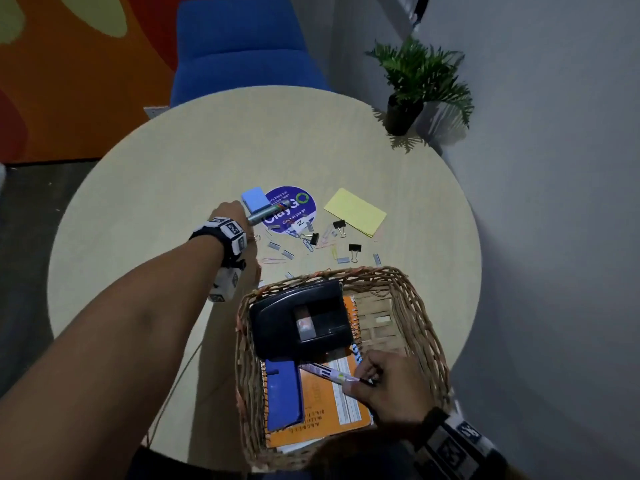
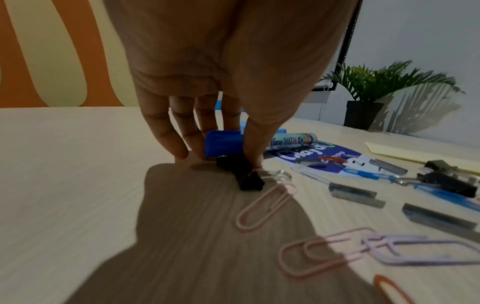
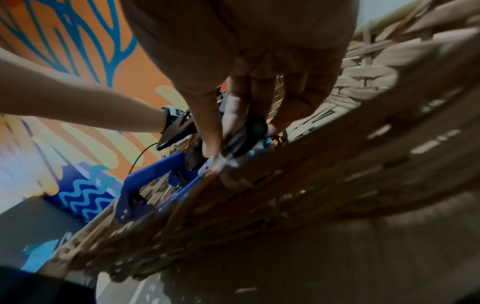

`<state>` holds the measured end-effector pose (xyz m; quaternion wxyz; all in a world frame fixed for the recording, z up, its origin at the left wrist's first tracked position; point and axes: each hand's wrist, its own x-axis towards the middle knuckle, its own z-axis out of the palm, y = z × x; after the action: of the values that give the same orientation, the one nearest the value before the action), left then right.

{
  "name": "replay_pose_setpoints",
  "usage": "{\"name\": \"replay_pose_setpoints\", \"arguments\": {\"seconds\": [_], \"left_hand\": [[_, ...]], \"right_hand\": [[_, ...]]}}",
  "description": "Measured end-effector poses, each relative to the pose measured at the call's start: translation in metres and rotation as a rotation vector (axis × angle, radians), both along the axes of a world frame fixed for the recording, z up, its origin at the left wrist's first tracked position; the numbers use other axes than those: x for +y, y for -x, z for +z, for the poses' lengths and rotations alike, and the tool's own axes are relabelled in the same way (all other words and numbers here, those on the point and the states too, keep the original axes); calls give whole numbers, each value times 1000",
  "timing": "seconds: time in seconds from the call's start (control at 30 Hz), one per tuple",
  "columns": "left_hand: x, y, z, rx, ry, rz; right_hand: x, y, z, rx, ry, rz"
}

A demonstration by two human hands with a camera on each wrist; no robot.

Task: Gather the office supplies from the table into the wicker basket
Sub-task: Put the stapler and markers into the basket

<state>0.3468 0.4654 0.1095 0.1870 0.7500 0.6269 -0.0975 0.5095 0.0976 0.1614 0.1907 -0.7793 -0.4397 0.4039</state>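
Observation:
My left hand [image 1: 239, 212] reaches across the round table and pinches the blue-capped end of a marker [image 1: 272, 211]. In the left wrist view its fingers and thumb [image 2: 255, 144] close round the marker's cap [image 2: 223, 144], just above a black binder clip [image 2: 242, 172]. My right hand [image 1: 360, 377] is low inside the wicker basket [image 1: 419, 317] and pinches pens [image 1: 323, 370] over an orange notebook [image 1: 317, 400]. A black hole punch [image 1: 301, 317] and a blue stapler [image 1: 284, 393] lie in the basket. The right wrist view shows my fingers [image 3: 207, 127] round a dark pen [image 3: 246, 135].
On the table lie a light-blue block [image 1: 255, 199], a yellow note pad [image 1: 355, 211], black binder clips [image 1: 354, 249], several paper clips [image 2: 262, 205] and staple strips [image 2: 353, 193], and a round purple sticker [image 1: 298, 206]. A potted plant [image 1: 415, 84] stands far right, a blue chair [image 1: 242, 46] behind.

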Motion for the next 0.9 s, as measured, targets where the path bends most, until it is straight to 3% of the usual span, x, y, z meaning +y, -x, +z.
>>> {"name": "replay_pose_setpoints", "arguments": {"seconds": [0.13, 0.27, 0.57, 0.67, 0.73, 0.8, 0.9], "left_hand": [[-1, 6, -1, 21, -41, -54], [-8, 20, 16, -7, -72, -70], [-100, 88, 84, -335, -169, 39], [-153, 102, 105, -471, -227, 128], [-195, 99, 116, -548, -210, 112], [-237, 86, 125, -613, -158, 33], [-282, 61, 127, -628, -72, -141]], "right_hand": [[-3, 8, 2, -95, 41, 205], [-1, 22, 8, -67, 60, 246], [20, 50, 9, -69, 22, 283], [23, 50, 22, -25, 24, 196], [24, 45, 40, 113, -52, 20], [26, 42, 58, 433, -106, -169], [33, 38, 71, 732, -81, -228]]}}
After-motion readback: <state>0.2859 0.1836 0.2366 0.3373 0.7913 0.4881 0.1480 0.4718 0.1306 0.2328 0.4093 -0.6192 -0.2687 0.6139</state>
